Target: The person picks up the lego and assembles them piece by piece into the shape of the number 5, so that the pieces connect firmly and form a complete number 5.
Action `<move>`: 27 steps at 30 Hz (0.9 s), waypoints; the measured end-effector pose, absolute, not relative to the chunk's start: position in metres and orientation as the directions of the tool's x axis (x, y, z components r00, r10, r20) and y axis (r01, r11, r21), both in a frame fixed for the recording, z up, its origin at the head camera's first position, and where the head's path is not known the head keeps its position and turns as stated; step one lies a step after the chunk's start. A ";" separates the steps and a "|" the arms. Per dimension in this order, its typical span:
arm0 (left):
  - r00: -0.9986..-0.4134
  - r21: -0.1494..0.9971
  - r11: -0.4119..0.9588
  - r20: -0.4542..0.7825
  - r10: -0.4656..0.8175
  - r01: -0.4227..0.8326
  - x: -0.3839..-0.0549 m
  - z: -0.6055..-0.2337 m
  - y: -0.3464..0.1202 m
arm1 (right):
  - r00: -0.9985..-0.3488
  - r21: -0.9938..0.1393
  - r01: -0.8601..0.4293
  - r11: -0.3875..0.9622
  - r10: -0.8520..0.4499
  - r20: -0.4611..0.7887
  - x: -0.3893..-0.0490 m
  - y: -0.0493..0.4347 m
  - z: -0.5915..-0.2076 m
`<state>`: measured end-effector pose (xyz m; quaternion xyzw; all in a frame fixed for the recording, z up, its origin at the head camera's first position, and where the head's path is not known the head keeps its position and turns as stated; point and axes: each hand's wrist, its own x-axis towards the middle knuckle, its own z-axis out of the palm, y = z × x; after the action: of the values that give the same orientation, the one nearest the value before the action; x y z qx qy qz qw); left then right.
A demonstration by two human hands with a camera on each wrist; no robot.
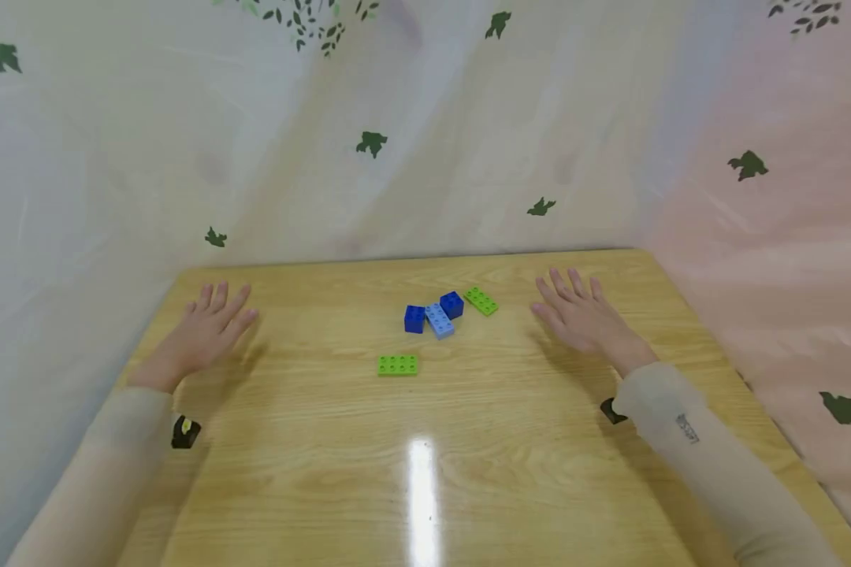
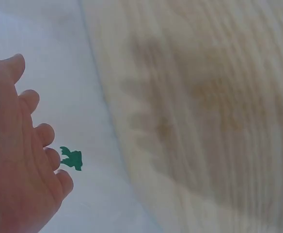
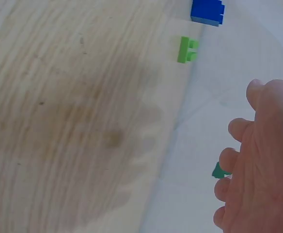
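Well left of the light blue brick [image 1: 440, 321], which dark blue bricks [image 1: 414, 320] flank, the left hand [image 1: 209, 335] spreads empty; right of it, the right hand [image 1: 585, 319] likewise

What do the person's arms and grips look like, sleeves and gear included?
Long, pale off-white sleeves: left sleeve, right sleeve with small dark lettering, unreadable here. The left grip and right grip are bare hands, no gloves. Small black device at each cuff: left device has a yellowish mark, right device shows none.
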<state>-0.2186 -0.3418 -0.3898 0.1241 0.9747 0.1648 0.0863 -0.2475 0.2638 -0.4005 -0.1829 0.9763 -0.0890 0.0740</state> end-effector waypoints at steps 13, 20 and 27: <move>-0.936 0.579 0.786 -0.106 0.336 0.217 -0.220 -0.340 -0.327 | -0.894 -0.414 -0.385 0.825 -0.445 -0.056 -0.253 0.246 -0.371; -0.913 0.791 0.593 -0.118 0.391 0.152 -0.213 -0.322 -0.305 | -0.865 -0.638 -0.387 0.666 -0.501 0.002 -0.254 0.223 -0.357; -0.867 0.913 0.376 -0.055 0.495 0.157 -0.209 -0.323 -0.280 | -0.819 -0.841 -0.336 0.423 -0.572 0.040 -0.253 0.202 -0.356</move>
<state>-0.2089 -0.2797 -0.3232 0.2003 0.8135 0.5213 0.1622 -0.2530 0.2020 -0.3564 -0.2724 0.8338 -0.4629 0.1274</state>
